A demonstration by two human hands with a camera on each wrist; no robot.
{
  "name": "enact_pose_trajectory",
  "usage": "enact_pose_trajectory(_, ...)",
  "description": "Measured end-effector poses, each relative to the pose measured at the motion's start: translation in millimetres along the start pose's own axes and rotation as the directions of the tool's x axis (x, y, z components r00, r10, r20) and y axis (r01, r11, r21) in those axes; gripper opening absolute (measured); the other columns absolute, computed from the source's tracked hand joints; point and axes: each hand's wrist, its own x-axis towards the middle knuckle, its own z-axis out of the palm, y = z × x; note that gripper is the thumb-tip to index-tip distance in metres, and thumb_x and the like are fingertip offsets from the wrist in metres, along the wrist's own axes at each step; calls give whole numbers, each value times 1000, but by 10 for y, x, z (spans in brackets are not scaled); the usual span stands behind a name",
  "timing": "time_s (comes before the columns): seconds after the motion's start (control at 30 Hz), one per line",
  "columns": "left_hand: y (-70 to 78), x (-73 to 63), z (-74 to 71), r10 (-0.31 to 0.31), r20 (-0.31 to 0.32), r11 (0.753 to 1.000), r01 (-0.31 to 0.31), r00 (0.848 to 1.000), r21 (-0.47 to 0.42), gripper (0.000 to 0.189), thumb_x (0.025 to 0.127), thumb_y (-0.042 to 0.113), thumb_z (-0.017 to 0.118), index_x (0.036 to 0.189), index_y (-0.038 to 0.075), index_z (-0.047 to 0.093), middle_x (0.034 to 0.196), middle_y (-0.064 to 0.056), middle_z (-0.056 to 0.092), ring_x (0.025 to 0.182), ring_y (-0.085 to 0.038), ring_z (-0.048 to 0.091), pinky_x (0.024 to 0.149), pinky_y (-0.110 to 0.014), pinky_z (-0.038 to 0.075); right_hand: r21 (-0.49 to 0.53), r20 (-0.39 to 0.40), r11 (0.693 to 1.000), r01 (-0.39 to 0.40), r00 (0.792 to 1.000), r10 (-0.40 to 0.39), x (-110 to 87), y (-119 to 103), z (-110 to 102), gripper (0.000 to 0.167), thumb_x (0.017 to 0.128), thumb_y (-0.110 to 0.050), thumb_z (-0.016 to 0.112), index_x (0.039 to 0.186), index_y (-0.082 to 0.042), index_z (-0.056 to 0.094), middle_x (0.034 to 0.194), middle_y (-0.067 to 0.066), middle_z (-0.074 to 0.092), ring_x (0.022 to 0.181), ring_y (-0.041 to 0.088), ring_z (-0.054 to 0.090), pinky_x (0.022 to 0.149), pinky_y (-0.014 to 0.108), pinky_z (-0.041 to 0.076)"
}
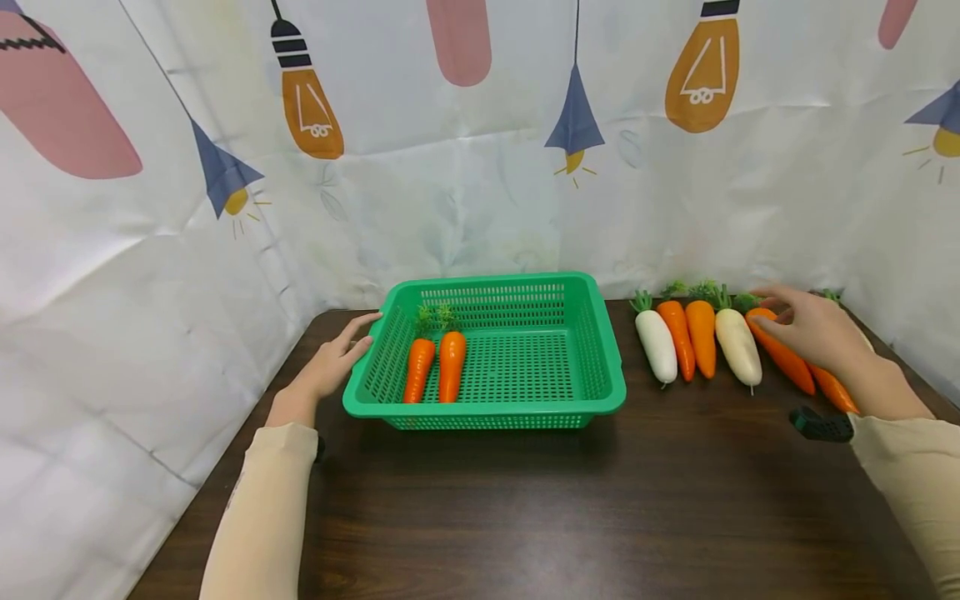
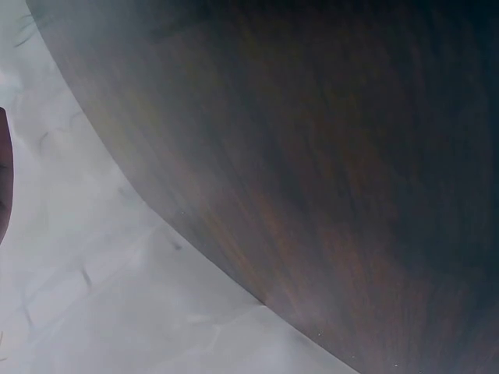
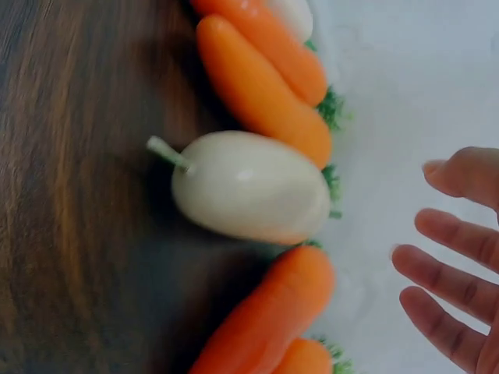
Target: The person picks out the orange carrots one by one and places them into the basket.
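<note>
My left hand point(image 1: 330, 362) rests its fingertips on the left rim of a green plastic basket point(image 1: 487, 408), fingers loosely extended. Inside the basket's left part, two orange carrots point(image 1: 452, 367) with leafy green tops lie side by side. Over on the right, my right hand point(image 1: 817, 329) hovers above a carrot point(image 1: 783, 354), holding nothing. Its fingers point(image 3: 437, 266) are spread in the right wrist view, apart from the vegetables. A pale white radish point(image 3: 249, 187) lies left of that hand there. The left wrist view shows mostly blurred tabletop and only a sliver of the hand.
Along the back right of the dark wooden table point(image 1: 487, 517) runs a row of several carrots point(image 1: 701, 337) and white radishes point(image 1: 656, 346). Part of the row is hidden by my right hand. A patterned white curtain point(image 1: 480, 200) hangs behind the table and along its left.
</note>
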Motion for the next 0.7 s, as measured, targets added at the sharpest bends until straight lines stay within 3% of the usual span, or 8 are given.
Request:
enact_pose_trajectory(0.2,-4,6,4,-3,-1,1000,3,1000,0,57,113,42,34,164,21,23,151,-35,42,133,-56,45,102,-74,37,-6,-12,999,-51,999,51,-50,153,50,51,106,-22,58,145,7,45,127,39,54,104,52,57,76,65,48)
enact_pose_trajectory(0.5,-1,-7,19,4,-6,1000,-4,1000,-6,57,113,41,34,164,19,23,147,-36,45,129,-56,49,101,-73,38,-33,89,993,-111,990,114,-19,336,136,61,102,-23,61,145,14,40,129,44,48,103,56,56,79,66,48)
enact_pose_trajectory(0.7,2,-17,20,6,-4,1000,-6,1000,-7,57,113,41,35,164,19,23,148,-36,44,131,-56,47,101,-74,37,-50,116,993,-109,987,114,51,404,182,65,100,-20,62,144,20,35,131,47,43,111,62,48,87,71,43)
